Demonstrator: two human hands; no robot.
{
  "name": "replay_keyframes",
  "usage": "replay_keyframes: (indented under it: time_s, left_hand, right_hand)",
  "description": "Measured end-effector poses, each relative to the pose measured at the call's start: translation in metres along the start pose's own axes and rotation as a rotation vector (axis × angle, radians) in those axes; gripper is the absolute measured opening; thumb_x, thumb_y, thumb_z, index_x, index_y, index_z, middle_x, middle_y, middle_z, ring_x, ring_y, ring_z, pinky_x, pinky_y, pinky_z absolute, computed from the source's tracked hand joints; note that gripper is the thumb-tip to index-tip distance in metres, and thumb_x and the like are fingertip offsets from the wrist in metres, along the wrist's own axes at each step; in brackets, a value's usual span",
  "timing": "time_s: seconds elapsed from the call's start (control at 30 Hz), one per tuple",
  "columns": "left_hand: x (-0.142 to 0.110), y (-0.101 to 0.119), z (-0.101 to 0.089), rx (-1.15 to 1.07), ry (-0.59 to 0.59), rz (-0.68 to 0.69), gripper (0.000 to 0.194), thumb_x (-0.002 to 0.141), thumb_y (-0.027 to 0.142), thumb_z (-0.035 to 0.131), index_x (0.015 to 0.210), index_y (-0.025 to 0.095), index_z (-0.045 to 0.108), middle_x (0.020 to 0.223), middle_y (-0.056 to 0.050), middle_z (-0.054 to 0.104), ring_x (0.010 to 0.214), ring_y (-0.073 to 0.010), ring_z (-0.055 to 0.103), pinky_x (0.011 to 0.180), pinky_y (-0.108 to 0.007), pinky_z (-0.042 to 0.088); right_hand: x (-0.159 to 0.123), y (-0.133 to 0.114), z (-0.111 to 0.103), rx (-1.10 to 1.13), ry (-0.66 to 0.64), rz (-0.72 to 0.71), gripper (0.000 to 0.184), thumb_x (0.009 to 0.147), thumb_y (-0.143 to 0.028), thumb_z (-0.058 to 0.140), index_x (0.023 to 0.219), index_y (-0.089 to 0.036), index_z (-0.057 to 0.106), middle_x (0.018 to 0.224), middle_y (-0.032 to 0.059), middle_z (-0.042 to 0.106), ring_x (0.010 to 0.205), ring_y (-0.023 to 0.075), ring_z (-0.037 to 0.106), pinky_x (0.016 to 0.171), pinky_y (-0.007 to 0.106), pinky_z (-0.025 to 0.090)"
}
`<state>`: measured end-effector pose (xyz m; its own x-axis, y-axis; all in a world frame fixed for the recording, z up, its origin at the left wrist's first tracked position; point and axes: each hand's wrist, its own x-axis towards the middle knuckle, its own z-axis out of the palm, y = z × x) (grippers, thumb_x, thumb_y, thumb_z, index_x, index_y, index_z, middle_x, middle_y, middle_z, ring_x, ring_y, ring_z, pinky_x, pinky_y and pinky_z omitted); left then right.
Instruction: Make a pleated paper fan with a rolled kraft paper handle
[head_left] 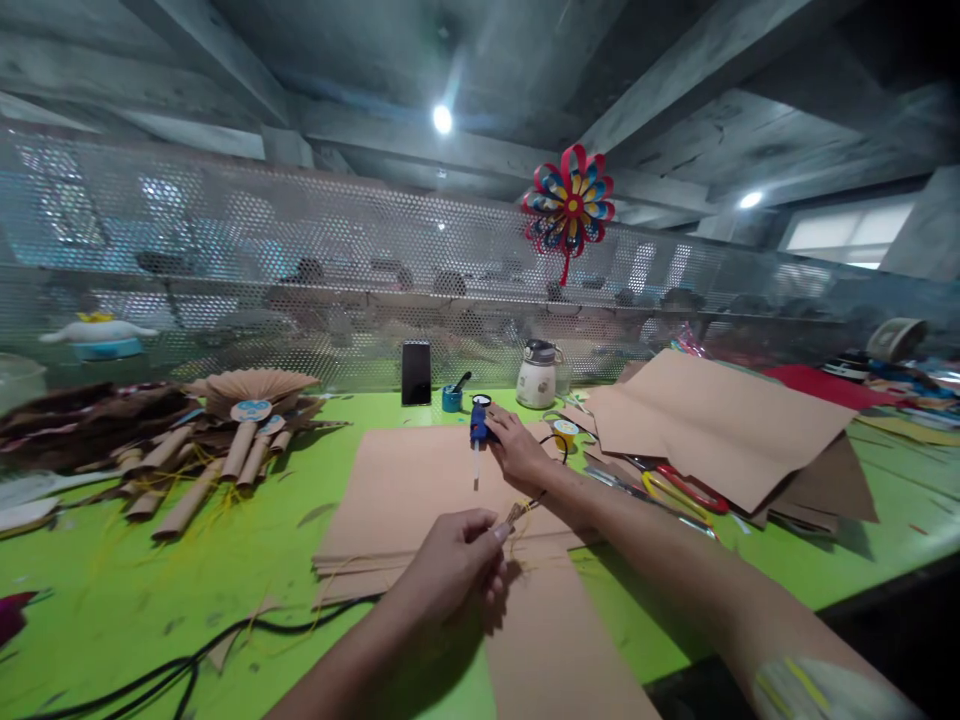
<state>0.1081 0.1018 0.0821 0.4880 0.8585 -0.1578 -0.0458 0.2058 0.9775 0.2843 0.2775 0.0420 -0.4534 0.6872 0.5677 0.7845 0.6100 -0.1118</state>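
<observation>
My left hand (457, 560) is closed, thumb and fingertips pinching a small brown twisted piece (516, 514) with loose yellow strings. Farther out, my right hand (517, 447) has its fingers around the side of a blue glue gun (478, 424). A whitish glue stick (475, 466) pokes out of the gun toward me. Under both hands lies a stack of brown paper sheets (390, 470), with another brown sheet (559, 630) reaching toward the near edge. Part of the gun is hidden by my right fingers.
Paper fans with rolled handles (240, 450) lie at left. A black cable (247, 625) crosses the green table (285, 570). Behind stand a phone (416, 373), a blue jar (451, 398) and a white bottle (536, 378). At right are scissors (686, 490) and large brown sheets (712, 410).
</observation>
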Motion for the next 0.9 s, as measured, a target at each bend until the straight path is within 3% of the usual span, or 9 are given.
replay_keyframes:
  time_s: [0.1, 0.23, 0.4, 0.5, 0.6, 0.73, 0.83, 0.9]
  left_hand:
    - [0.001, 0.000, -0.001, -0.020, -0.013, -0.010, 0.051, 0.070, 0.063, 0.073, 0.065, 0.019, 0.047, 0.048, 0.003, 0.049, 0.038, -0.0094, 0.048, 0.040, -0.022, 0.042]
    - [0.002, 0.003, -0.007, 0.015, -0.017, -0.024, 0.053, 0.062, 0.064, 0.077, 0.068, 0.018, 0.051, 0.052, 0.001, 0.054, 0.041, -0.0107, 0.052, 0.043, -0.024, 0.045]
    - [0.003, 0.011, -0.013, 0.037, 0.046, 0.008, 0.051, 0.063, 0.059, 0.080, 0.075, 0.015, 0.057, 0.062, 0.000, 0.059, 0.049, -0.0099, 0.055, 0.047, -0.021, 0.046]
    - [0.002, 0.014, -0.014, 0.031, 0.058, -0.006, 0.048, 0.064, 0.056, 0.080, 0.074, 0.015, 0.057, 0.063, -0.001, 0.060, 0.050, -0.0098, 0.055, 0.048, -0.021, 0.045]
    - [0.002, 0.017, -0.016, 0.031, 0.068, -0.013, 0.048, 0.064, 0.056, 0.081, 0.077, 0.015, 0.059, 0.064, 0.000, 0.060, 0.051, -0.0096, 0.055, 0.049, -0.021, 0.045]
    - [0.003, 0.019, -0.022, 0.080, 0.059, 0.055, 0.044, 0.070, 0.054, 0.078, 0.079, 0.015, 0.061, 0.065, 0.000, 0.061, 0.054, -0.0095, 0.056, 0.053, -0.020, 0.045]
    - [0.004, 0.019, -0.027, 0.064, 0.057, 0.057, 0.045, 0.070, 0.054, 0.078, 0.083, 0.015, 0.062, 0.065, 0.001, 0.060, 0.055, -0.0092, 0.055, 0.055, -0.020, 0.045]
    - [0.005, 0.019, -0.028, 0.054, 0.066, 0.037, 0.047, 0.067, 0.054, 0.080, 0.086, 0.015, 0.063, 0.065, 0.001, 0.061, 0.055, -0.0093, 0.055, 0.056, -0.020, 0.044]
  right_hand:
    - [-0.005, -0.001, -0.002, 0.077, 0.047, -0.009, 0.036, 0.090, -0.011, 0.050, 0.125, -0.011, 0.057, 0.129, 0.0180, 0.056, 0.125, 0.0274, 0.043, 0.110, 0.046, 0.033]
    - [-0.003, -0.005, -0.014, 0.212, 0.106, 0.054, 0.025, 0.085, -0.010, 0.056, 0.108, -0.014, 0.066, 0.120, 0.0163, 0.061, 0.116, 0.0277, 0.049, 0.105, 0.046, 0.038]
    - [-0.002, -0.010, -0.041, 0.435, 0.189, 0.222, 0.019, 0.082, -0.009, 0.055, 0.095, -0.016, 0.068, 0.109, 0.0131, 0.066, 0.110, 0.0260, 0.054, 0.102, 0.046, 0.041]
    - [-0.016, -0.016, -0.060, 0.615, 0.219, 0.357, 0.018, 0.088, -0.019, 0.052, 0.097, -0.015, 0.066, 0.104, 0.0132, 0.068, 0.099, 0.0240, 0.061, 0.092, 0.044, 0.048]
    - [-0.046, -0.034, -0.077, 0.846, 0.119, 0.429, 0.030, 0.092, -0.038, 0.050, 0.098, -0.013, 0.065, 0.094, 0.0132, 0.072, 0.083, 0.0219, 0.067, 0.078, 0.041, 0.055]
    - [-0.085, -0.072, -0.090, 1.158, -0.107, 0.441, 0.046, 0.096, -0.053, 0.046, 0.112, -0.012, 0.062, 0.097, 0.0145, 0.074, 0.089, 0.0218, 0.071, 0.080, 0.039, 0.056]
    - [-0.094, -0.088, -0.101, 1.461, -0.321, 0.497, 0.048, 0.090, -0.055, 0.060, 0.116, -0.015, 0.062, 0.082, 0.0068, 0.072, 0.076, 0.0169, 0.068, 0.075, 0.033, 0.052]
    - [-0.091, -0.085, -0.113, 1.416, -0.382, 0.526, 0.044, 0.082, -0.050, 0.072, 0.105, -0.014, 0.068, 0.064, 0.0001, 0.064, 0.058, 0.0115, 0.058, 0.060, 0.026, 0.046]
